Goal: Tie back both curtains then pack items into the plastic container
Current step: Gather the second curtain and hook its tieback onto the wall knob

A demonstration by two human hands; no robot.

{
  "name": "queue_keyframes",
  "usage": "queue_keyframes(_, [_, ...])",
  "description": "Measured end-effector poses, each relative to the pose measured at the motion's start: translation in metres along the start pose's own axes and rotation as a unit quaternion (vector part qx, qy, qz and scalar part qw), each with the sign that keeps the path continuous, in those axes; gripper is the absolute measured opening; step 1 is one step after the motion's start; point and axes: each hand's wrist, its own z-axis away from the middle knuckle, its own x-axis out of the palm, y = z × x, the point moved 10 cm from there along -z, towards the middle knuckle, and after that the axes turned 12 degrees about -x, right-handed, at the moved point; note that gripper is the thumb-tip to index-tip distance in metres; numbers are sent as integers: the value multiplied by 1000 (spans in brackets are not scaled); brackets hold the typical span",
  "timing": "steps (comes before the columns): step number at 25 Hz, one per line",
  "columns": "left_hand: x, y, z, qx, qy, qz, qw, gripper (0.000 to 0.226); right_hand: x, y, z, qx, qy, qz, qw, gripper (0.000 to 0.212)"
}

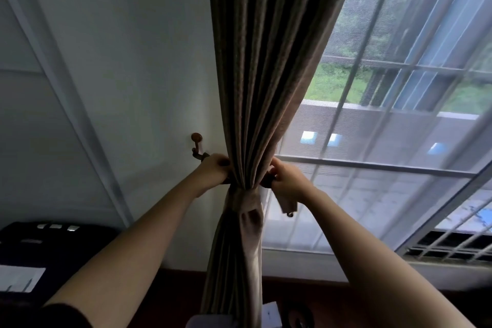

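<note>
head view, asks one: what lies nearest the lens?
the other: two bare forearms reach up and forward, with a dark sleeve (66, 314) at the lower left.
one: and the hands?
the other: the left hand (213, 170) has its fingers curled on the tie-back band (246, 198) at the curtain's left edge. the right hand (286, 181) pinches the same band at the right edge, and a loose end (288, 205) hangs just below it.
one: where is the curtain?
the other: the brown curtain (266, 61) hangs in the middle, between the hands. the band cinches it into a narrow waist at hand level, and its folds spread wider above and below.
one: beyond that?
the other: a wooden wall hook (197, 144) sits just beside the left hand on the white wall (133, 61). a dark case (53, 247) lies low on the left. to the right, a barred window (399, 120) behind a sheer screen shows greenery outside.
</note>
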Motion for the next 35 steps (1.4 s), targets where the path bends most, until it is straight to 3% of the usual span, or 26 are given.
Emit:
queue_keyframes(3, [-1, 1, -2, -14, 26, -39, 999, 19, 8, -5, 3, -18, -29, -71, 997, 53])
queue_keyframes(8, [-4, 24, 7, 29, 86, -204, 975, 19, -5, -10, -3, -35, 3, 149, 988, 44])
queue_keyframes(11, [-4, 36, 17, 62, 117, -257, 957, 21, -6, -21, -10, -46, 4, 156, 987, 33])
queue_keyframes(15, [-8, 42, 21, 79, 145, -282, 945, 14, -6, -36, -13, -91, 35, 118, 988, 21])
queue_keyframes(18, [-10, 40, 18, 67, 153, -271, 948, 12, -13, -34, -14, -93, 65, 182, 977, 23])
queue_keyframes(22, [-12, 38, 9, 47, 156, -237, 958, 27, -25, -19, -12, -55, 76, 194, 977, 28])
queue_keyframes(26, [-1, 28, 3, 32, 110, -266, 957, 26, 5, 5, -1, -20, -14, 146, 989, 26])
queue_keyframes(31, [-6, 20, 8, 45, 127, -146, 980, 19, -16, -3, 14, -6, -75, 15, 997, 27])
queue_keyframes(35, [5, 8, -5, 40, 61, 90, 993, 36, -31, -36, 28, -40, -147, -38, 988, 37])
